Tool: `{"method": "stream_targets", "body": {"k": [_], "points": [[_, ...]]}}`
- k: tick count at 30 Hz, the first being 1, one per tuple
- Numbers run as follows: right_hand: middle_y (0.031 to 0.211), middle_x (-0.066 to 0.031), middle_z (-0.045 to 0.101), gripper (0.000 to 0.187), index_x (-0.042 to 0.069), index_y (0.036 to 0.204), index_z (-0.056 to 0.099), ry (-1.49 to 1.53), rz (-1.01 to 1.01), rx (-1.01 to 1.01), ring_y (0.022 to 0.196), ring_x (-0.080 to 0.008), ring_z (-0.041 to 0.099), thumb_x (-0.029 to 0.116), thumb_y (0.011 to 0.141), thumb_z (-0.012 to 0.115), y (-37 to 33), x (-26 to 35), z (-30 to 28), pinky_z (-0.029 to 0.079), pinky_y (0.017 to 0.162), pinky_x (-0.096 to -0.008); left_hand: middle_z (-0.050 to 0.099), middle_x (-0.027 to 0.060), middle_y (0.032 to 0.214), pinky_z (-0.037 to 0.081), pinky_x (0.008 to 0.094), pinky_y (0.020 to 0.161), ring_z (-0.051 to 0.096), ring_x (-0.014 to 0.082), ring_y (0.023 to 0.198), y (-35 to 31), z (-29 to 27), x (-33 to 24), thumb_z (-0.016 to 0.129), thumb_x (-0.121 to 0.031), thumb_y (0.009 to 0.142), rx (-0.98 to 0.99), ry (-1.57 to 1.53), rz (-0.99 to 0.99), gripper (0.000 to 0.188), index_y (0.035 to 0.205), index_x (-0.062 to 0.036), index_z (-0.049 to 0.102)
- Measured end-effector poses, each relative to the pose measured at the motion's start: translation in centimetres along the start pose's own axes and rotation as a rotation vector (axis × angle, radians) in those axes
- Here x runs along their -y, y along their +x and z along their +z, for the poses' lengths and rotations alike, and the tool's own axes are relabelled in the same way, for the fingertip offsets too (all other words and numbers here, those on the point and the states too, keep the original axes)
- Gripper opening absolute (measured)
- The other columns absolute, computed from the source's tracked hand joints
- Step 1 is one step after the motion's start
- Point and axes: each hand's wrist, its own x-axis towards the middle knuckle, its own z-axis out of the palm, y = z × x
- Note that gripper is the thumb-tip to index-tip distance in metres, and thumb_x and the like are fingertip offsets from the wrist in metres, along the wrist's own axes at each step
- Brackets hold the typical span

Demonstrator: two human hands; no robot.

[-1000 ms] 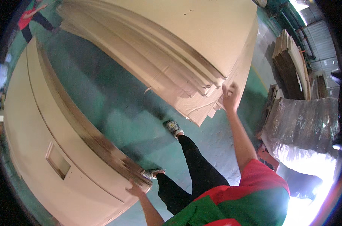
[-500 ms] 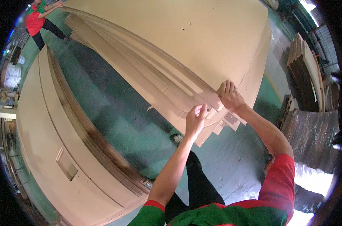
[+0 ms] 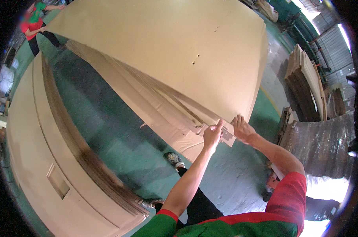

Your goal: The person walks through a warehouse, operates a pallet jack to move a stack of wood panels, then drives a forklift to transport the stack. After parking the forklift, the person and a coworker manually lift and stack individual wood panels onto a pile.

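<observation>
A large tan cardboard sheet (image 3: 159, 47) lies slanted over a stack of similar sheets (image 3: 147, 100), its near edge raised. My right hand (image 3: 243, 129) grips this sheet at its near corner, fingers on top and the thumb out of sight. Just left of it, my left hand (image 3: 213, 137) is closed at the sheet's near left edge, pinching it; part of its fingers is hidden. Below my hands, the ends of lower sheets stick out unevenly. At the far left corner, a co-worker (image 3: 37, 23) in a red and green shirt has a hand at the same sheet.
A second cardboard stack (image 3: 25, 130), its top piece with a rectangular cutout, stands to my left. Green floor (image 3: 104, 102) runs between the stacks. Further right are another board stack (image 3: 305, 85) and a plastic-wrapped bundle (image 3: 323, 138).
The top sheet has shifted toward me and turned, covering more of the stack's left side. Both hands moved nearer with its corner. The co-worker's arms have spread apart.
</observation>
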Motion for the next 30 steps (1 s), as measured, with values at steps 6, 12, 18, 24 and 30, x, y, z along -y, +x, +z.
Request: {"method": "stream_targets", "body": {"k": [6, 12, 18, 24, 30], "points": [[0.119, -0.0407, 0.05, 0.053, -0.026, 0.119, 0.042, 0.032, -0.04, -0.136, 0.109, -0.0506, 0.055, 0.012, 0.083, 0.049, -2.3, 7.0, -3.6, 0.049, 0.092, -0.0485, 0.062, 0.0051, 0.095, 0.05, 0.0266, 0.065, 0.059, 0.0132, 0.08, -1.4, 3.7, 2.8, 0.066, -0.036, 0.088, -0.226, -0.573, 0.159, 0.042, 0.104, 0.0015, 0.059], [0.112, -0.0285, 0.06, 0.038, -0.008, 0.112, 0.056, 0.768, -0.046, -0.32, 0.1, -0.0395, 0.063, 0.018, 0.085, 0.058, -3.4, 14.0, -10.9, 0.052, 0.086, -0.0436, 0.061, 0.0078, 0.102, 0.047, 0.0323, 0.085, 0.057, 0.0175, 0.094, -12.9, -8.8, 6.9, 0.059, -0.023, 0.092, -0.268, -0.604, 0.219, 0.027, 0.109, -0.0019, 0.059], [0.118, -0.015, 0.053, 0.055, 0.001, 0.127, 0.043, 1.932, 1.131, -0.497, 0.103, -0.0254, 0.054, 0.034, 0.088, 0.063, -0.3, 14.8, -12.9, 0.046, 0.088, -0.0404, 0.065, 0.0095, 0.09, 0.049, 0.0366, 0.076, 0.06, 0.021, 0.082, -34.9, -29.0, 11.7, 0.057, -0.033, 0.092, -0.836, -0.131, 0.207, 0.038, 0.093, 0.0036, 0.066], [0.13, -0.0143, 0.047, 0.057, 0.001, 0.133, 0.039, 2.883, 0.92, -0.281, 0.12, -0.0286, 0.046, 0.039, 0.094, 0.054, 0.1, 33.5, -16.2, 0.038, 0.101, -0.0441, 0.064, 0.0126, 0.099, 0.049, 0.0366, 0.08, 0.061, 0.0232, 0.089, -60.2, -50.9, 20.8, 0.054, -0.039, 0.093, -1.296, 0.036, -0.117, 0.044, 0.109, 0.0016, 0.058], [0.124, -0.0067, 0.051, 0.046, 0.011, 0.13, 0.042, 3.128, 0.604, 0.713, 0.117, -0.0229, 0.047, 0.038, 0.094, 0.055, -8.6, 63.7, -24.0, 0.041, 0.097, -0.0381, 0.041, 0.0142, 0.139, 0.037, 0.0458, 0.102, 0.045, 0.0306, 0.121, -62.1, -40.0, 38.3, 0.04, -0.044, 0.097, -1.673, -0.608, 0.141, 0.06, 0.143, -0.008, 0.03]]}}
